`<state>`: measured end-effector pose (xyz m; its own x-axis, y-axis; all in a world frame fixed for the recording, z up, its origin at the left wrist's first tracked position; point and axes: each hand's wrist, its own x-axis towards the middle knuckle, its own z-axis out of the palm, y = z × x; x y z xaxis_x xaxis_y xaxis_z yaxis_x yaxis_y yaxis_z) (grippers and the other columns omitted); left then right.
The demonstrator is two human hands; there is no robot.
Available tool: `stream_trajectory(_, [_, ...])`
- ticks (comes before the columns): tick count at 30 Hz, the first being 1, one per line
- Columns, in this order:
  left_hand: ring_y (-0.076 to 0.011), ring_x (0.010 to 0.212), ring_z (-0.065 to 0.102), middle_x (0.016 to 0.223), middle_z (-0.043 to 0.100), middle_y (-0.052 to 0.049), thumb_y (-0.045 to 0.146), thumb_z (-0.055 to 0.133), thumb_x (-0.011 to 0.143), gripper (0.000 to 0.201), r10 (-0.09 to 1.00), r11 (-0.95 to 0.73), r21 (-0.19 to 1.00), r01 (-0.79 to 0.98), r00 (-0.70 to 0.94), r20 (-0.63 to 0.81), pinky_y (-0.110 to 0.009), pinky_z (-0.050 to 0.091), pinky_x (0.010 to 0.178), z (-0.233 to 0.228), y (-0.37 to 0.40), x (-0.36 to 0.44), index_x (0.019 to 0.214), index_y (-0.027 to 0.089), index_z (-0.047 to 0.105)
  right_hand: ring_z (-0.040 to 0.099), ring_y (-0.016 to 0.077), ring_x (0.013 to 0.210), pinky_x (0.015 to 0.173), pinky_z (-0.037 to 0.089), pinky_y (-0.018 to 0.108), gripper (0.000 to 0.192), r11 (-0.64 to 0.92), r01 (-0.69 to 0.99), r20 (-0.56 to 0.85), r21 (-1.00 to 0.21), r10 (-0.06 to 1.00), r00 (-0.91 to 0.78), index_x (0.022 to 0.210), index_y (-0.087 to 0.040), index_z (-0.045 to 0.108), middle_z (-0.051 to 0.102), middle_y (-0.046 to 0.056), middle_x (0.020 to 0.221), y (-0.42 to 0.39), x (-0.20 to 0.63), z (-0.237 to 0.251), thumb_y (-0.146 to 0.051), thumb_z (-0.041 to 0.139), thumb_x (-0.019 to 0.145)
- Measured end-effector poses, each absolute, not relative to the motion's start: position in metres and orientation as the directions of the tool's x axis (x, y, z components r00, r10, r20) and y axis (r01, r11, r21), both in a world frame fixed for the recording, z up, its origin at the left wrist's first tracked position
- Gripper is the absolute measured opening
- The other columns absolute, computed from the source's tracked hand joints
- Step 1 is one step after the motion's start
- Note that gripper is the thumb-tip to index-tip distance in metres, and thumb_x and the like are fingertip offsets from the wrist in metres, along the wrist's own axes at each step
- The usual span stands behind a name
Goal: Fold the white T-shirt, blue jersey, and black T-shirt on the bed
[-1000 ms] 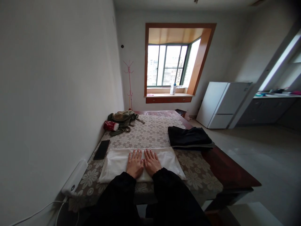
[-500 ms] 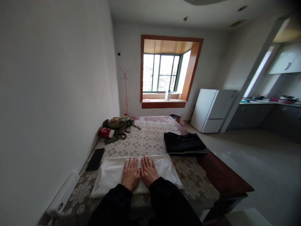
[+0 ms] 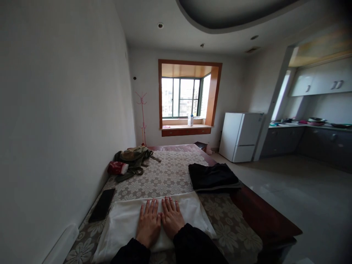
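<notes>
My left hand point(image 3: 148, 223) and my right hand point(image 3: 172, 217) lie flat side by side, palms down and fingers spread, on the middle of a folded white cloth point(image 3: 125, 223). The cloth rests near the front edge of a table covered with a flowered lace tablecloth point(image 3: 165, 178). Both arms wear black sleeves. Neither hand grips anything.
A folded black garment point(image 3: 211, 176) lies to the right, a dark phone point(image 3: 102, 209) to the left by the wall. A green bag point(image 3: 132, 157) and a red-white object point(image 3: 117, 168) sit farther back. A white device point(image 3: 62, 244) rests at the front left. A white fridge point(image 3: 241, 136) stands beyond.
The camera has tilted upward, so the table and hands sit lower in view and more ceiling shows. Both hands stay flat on the white cloth.
</notes>
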<state>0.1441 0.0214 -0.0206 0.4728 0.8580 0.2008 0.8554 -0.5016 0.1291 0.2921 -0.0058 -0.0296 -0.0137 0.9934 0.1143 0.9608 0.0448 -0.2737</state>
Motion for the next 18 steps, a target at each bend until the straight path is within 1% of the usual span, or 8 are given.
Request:
stream_trajectory(6, [-0.0288, 0.154, 0.023, 0.165, 0.029, -0.004, 0.033, 0.030, 0.098, 0.060, 0.851, -0.515, 0.119, 0.849, 0.489, 0.190, -0.055, 0.023, 0.123, -0.013, 0.017, 0.143, 0.157, 0.022, 0.031, 0.019, 0.0311, 0.153, 0.123, 0.013, 0.055, 0.063, 0.062, 0.960, 0.133, -0.273, 0.991, -0.026, 0.160, -0.016, 0.028, 0.024, 0.011, 0.165, -0.007, 0.294, -0.030, -0.039, 0.035, 0.102])
stream_trajectory(10, [-0.0291, 0.153, 0.025, 0.164, 0.031, -0.005, 0.033, 0.031, 0.097, 0.059, 0.849, -0.514, 0.103, 0.852, 0.488, 0.203, -0.055, 0.025, 0.122, -0.012, 0.017, 0.143, 0.156, 0.022, 0.034, 0.020, 0.0303, 0.153, 0.124, 0.014, 0.054, 0.062, 0.060, 0.961, 0.144, -0.271, 0.989, -0.022, 0.159, -0.018, 0.029, 0.025, 0.010, 0.164, -0.008, 0.294, -0.030, -0.039, 0.036, 0.102])
stream_trajectory(15, [-0.0289, 0.152, 0.028, 0.162, 0.037, -0.005, 0.030, 0.031, 0.097, 0.059, 0.841, -0.519, 0.085, 0.851, 0.490, 0.232, -0.056, 0.028, 0.121, -0.022, 0.021, 0.143, 0.155, 0.024, 0.034, 0.020, 0.0305, 0.153, 0.123, 0.014, 0.055, 0.061, 0.066, 0.950, 0.130, -0.304, 0.991, -0.027, 0.160, -0.019, 0.028, 0.023, 0.009, 0.165, -0.009, 0.295, -0.031, -0.041, 0.033, 0.103])
stream_trajectory(18, [-0.0294, 0.152, 0.028, 0.162, 0.034, -0.005, 0.031, 0.031, 0.097, 0.059, 0.843, -0.522, 0.099, 0.847, 0.494, 0.215, -0.057, 0.028, 0.121, -0.027, 0.024, 0.142, 0.156, 0.023, 0.032, 0.021, 0.0307, 0.152, 0.123, 0.016, 0.056, 0.061, 0.067, 0.944, 0.131, -0.323, 0.991, -0.026, 0.160, -0.020, 0.027, 0.024, 0.008, 0.164, -0.009, 0.296, -0.034, -0.042, 0.033, 0.103])
